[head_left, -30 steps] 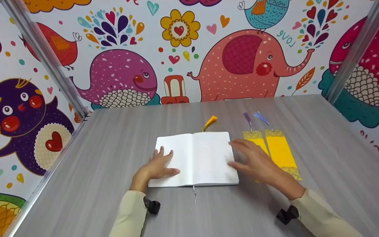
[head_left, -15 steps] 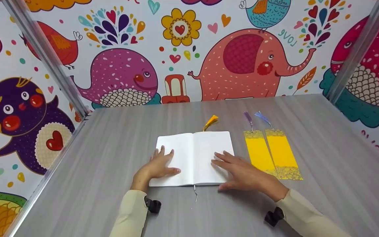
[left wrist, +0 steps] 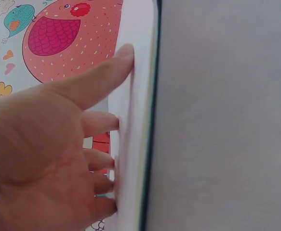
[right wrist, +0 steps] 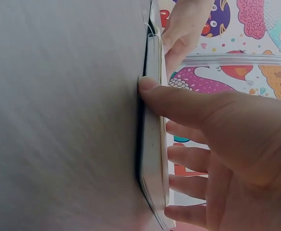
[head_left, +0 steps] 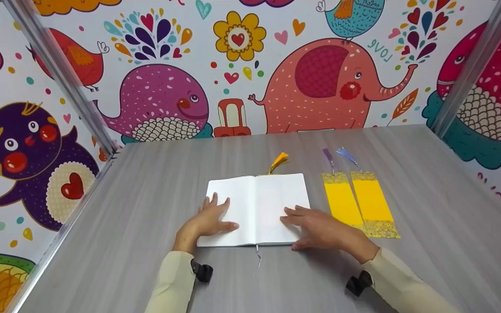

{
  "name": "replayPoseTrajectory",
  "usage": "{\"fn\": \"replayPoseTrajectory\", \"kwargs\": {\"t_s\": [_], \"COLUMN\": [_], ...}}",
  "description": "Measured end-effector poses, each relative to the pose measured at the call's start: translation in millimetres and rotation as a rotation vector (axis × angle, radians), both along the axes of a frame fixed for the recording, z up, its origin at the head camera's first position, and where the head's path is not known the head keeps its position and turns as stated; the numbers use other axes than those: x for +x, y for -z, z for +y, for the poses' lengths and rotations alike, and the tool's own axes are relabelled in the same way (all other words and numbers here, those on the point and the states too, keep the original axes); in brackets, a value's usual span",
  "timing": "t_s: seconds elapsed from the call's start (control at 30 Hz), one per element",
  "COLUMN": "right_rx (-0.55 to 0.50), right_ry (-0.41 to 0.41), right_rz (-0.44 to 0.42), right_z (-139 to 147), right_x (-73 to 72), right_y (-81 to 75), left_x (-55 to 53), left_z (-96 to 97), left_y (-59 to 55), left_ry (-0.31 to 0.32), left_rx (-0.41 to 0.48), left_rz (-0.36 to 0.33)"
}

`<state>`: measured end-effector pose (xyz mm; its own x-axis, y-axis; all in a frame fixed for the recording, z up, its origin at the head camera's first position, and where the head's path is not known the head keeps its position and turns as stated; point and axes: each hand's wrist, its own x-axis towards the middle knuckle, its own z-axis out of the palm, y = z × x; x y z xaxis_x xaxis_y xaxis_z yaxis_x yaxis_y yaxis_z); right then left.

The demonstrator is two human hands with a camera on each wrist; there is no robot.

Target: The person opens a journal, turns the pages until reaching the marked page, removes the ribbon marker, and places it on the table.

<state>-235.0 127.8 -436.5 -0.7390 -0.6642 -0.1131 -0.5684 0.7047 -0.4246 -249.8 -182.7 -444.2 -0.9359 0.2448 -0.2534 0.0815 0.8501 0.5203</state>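
A notebook (head_left: 276, 191) lies spread on the table with blank white pages facing up. My left hand (head_left: 209, 219) rests on its left page, fingers spread and fairly straight. On the right page's lower outer part are the fingertips of my right hand (head_left: 320, 228). In the right wrist view, that hand's thumb (right wrist: 152, 86) touches the edge of the page block close to the dark cover (right wrist: 140, 139). A yellow tassel (head_left: 279, 162) sticks out past the notebook's top edge; whatever it hangs from is hidden. A thin ribbon (head_left: 258, 256) trails from the bottom of the spine.
Two yellow bookmarks lie right of the notebook, the nearer one with a purple tassel (head_left: 328, 157), the other with a blue tassel (head_left: 348, 156). The right forearm passes just below them. The grey table (head_left: 155, 174) is backed by walls with cartoon animals (head_left: 163, 100).
My right hand has come left from the notebook's outer edge onto its right page, then settled slightly lower. The left hand and notebook stay in place.
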Motion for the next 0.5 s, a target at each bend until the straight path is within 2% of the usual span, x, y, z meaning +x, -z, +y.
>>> {"fn": "replayPoseTrajectory", "kwargs": {"t_s": [0.5], "right_rx": [-0.036], "right_ry": [-0.08], "right_rz": [-0.121], "right_z": [12.9], "right_x": [-8.6], "right_y": [-6.0], "left_x": [1.3], "left_z": [-0.3], "left_y": [0.4], "left_ry": [0.006], "left_rx": [0.011], "left_rz": [0.015]}}
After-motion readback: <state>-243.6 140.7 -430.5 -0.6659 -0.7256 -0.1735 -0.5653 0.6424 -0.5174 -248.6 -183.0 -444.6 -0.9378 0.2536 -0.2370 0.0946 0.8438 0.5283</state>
